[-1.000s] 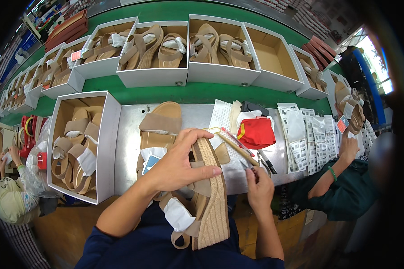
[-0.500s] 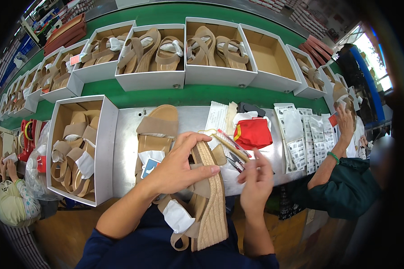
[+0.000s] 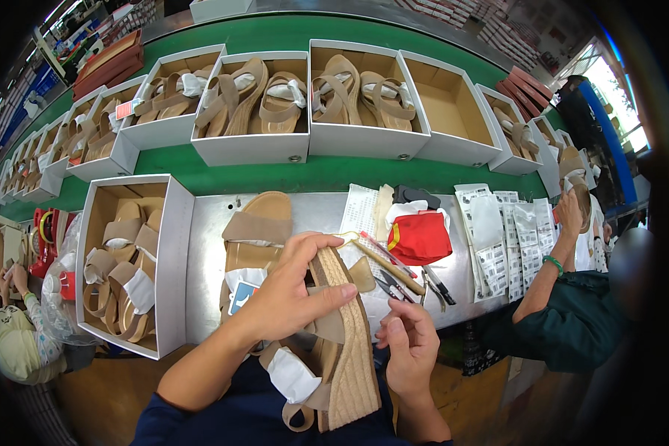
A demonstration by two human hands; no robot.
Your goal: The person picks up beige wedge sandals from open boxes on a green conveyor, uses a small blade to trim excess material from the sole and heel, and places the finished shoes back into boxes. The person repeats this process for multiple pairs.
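Observation:
My left hand is closed round the toe end of a wedge sandal, thumb across its woven side. The sandal is held on edge above my lap, with white paper on its tan strap. Just right of the sandal, my right hand has its fingers curled in; whatever they may hold is hidden. The other sandal lies on the metal table, with white paper and a blue-and-white tag. Pens and a slim gold-coloured tool lie beyond my right hand.
An open white box with sandals stands left. A red cloth and label sheets lie right. White shoe boxes line the green belt. Co-workers' hands are at far left and right.
My right hand has come down and left, closer to the sandal's side, uncovering pens and dark tools on the table. My left hand keeps its hold on the sandal. The view has shifted slightly.

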